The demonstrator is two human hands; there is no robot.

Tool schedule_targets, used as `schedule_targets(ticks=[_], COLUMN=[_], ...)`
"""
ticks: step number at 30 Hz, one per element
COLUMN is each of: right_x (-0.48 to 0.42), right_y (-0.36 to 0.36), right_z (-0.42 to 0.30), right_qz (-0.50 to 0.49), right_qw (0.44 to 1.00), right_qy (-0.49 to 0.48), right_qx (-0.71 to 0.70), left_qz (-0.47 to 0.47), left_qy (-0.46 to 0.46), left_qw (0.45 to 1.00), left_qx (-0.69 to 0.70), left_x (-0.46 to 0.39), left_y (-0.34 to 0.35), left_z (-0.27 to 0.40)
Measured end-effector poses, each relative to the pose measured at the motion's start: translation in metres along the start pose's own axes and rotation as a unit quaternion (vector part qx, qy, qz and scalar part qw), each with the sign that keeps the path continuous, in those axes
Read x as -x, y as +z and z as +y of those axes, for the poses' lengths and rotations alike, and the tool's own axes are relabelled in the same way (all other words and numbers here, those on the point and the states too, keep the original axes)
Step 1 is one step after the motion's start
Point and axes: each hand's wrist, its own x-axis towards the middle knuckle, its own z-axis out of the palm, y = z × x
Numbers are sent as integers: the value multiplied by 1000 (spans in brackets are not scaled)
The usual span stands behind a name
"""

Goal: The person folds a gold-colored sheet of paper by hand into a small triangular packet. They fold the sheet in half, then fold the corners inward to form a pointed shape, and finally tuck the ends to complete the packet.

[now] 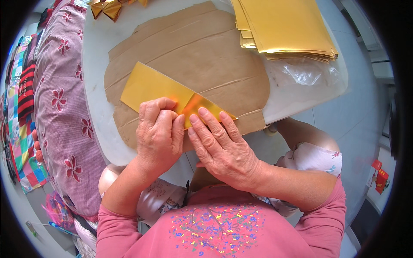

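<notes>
A folded strip of gold foil paper (154, 84) lies slantwise on a flattened sheet of brown cardboard (180, 48). Its right part is folded to a point, with a crease near the middle. My left hand (158, 132) pinches the lower edge of the paper beside that crease, thumb and fingers bent. My right hand (222, 146) lies flat over the folded right part, its fingers stretched and pressing on it. The fingertips of both hands are close together. What lies under my right fingers is hidden.
A stack of gold foil sheets (287, 25) sits at the table's upper right, over clear plastic wrap (301, 73). Folded gold foil pieces (108, 8) stand at the upper left. The white table (96, 64) adjoins a pink flowered cloth (59, 122) on the left.
</notes>
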Motion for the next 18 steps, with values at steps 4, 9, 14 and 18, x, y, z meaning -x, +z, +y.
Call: schedule_targets(ticks=[4,9,14,18], right_x=[-3,-4,-2,-4], right_y=[-2,-3,-2,-6], right_z=[0,2,2,2], right_qz=[30,24,1,9], right_qw=[1000,1000,1000,1000], right_qy=[0,-3,-8,-14], right_qx=[3,2,8,26], left_qz=[-1,0,10,12], left_qy=[-1,-3,0,3], left_qw=[1000,1000,1000,1000], left_qx=[-4,-8,-11,-15], left_x=[0,-1,-2,-2], left_y=[0,0,0,0], left_z=[-1,1,0,-1])
